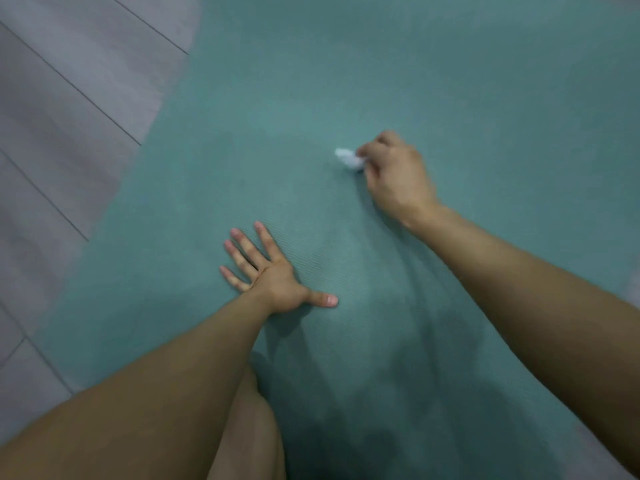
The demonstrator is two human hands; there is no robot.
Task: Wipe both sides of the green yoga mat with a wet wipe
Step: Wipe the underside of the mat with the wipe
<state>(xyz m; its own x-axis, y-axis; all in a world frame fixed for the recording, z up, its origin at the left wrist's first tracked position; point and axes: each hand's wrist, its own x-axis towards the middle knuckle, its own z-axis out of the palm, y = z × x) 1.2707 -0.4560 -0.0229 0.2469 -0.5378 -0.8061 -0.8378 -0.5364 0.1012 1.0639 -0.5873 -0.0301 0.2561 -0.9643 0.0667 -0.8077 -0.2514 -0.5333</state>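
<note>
The green yoga mat (346,81) lies flat on the floor and fills most of the view. My right hand (394,171) grips a crumpled white wet wipe (349,159) and holds it against the mat near the middle. My left hand (266,268) presses flat on the mat nearer to me, fingers spread and straight. Darker damp patches show on the mat around and below my hands.
Grey wood-plank floor (62,116) runs along the mat's left edge, and a strip of floor shows at the lower right corner. My bare knee (242,431) rests at the bottom centre, beside the mat surface.
</note>
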